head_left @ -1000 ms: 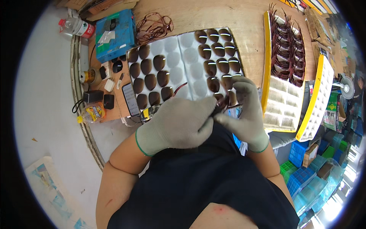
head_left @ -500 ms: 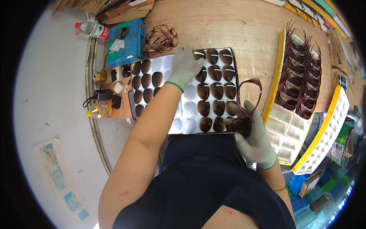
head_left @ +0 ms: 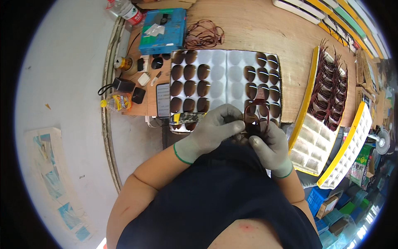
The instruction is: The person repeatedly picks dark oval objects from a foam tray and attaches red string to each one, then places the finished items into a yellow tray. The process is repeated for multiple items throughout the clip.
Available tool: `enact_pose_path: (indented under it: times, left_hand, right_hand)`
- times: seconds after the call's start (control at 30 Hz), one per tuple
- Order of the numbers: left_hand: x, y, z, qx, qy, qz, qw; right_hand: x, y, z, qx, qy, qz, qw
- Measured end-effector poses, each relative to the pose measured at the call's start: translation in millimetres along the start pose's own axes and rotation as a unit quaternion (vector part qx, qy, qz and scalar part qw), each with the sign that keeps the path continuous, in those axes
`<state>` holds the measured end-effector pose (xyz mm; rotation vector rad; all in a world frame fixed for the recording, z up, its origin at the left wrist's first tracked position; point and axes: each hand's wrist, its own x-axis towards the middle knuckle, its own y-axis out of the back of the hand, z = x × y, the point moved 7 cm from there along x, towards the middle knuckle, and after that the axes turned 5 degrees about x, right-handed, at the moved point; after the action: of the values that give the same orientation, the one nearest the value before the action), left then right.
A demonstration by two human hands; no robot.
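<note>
Both my hands wear pale grey gloves with green cuffs and meet over the near edge of the lens tray. My right hand (head_left: 271, 145) grips a dark red glasses frame (head_left: 267, 111), its rim standing up between the hands. My left hand (head_left: 213, 130) pinches a dark lens (head_left: 251, 123) against the frame; the fingertips partly hide it. Beneath and beyond them lies a white lens tray (head_left: 226, 79) with rows of brown tinted lenses (head_left: 189, 72) and some bare pockets along its middle.
Tangled red frames (head_left: 205, 34) lie beside a blue box (head_left: 162, 31). A phone (head_left: 163, 99), small bottle (head_left: 118, 102) and black case (head_left: 123, 85) sit left. Yellow-edged trays (head_left: 311, 149) stand right, one loaded with red frames (head_left: 329, 91). A patterned strip (head_left: 188, 118) lies by my left hand.
My left hand has come back from the tray's far rows to the frame, and one lens there is gone. My right hand has stayed near the tray's front with the frame.
</note>
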<state>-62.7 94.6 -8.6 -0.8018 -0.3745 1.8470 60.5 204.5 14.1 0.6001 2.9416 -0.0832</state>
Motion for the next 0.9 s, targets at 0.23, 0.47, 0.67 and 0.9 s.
enact_pose_path:
  times: [0.23,0.47,0.67,0.9]
  left_hand:
    - [-63.1,54.4,7.0,-0.1,-0.005,0.002,0.995]
    - [-87.6,75.6,16.0,0.116,-0.074,-0.009,0.99]
    - [-100.3,78.5,48.1,0.191,-0.078,0.037,0.978]
    - [-104.8,63.4,86.5,0.392,-0.196,-0.074,0.896]
  right_hand:
    - [9.5,-80.2,-25.3,-0.027,-0.043,-0.15,0.987]
    - [-3.9,-114.9,-13.3,0.029,-0.046,-0.063,0.996]
    - [1.4,-134.8,-19.1,-0.006,-0.029,-0.019,0.999]
    - [-5.0,-128.7,-31.4,-0.098,-0.017,-0.06,0.993]
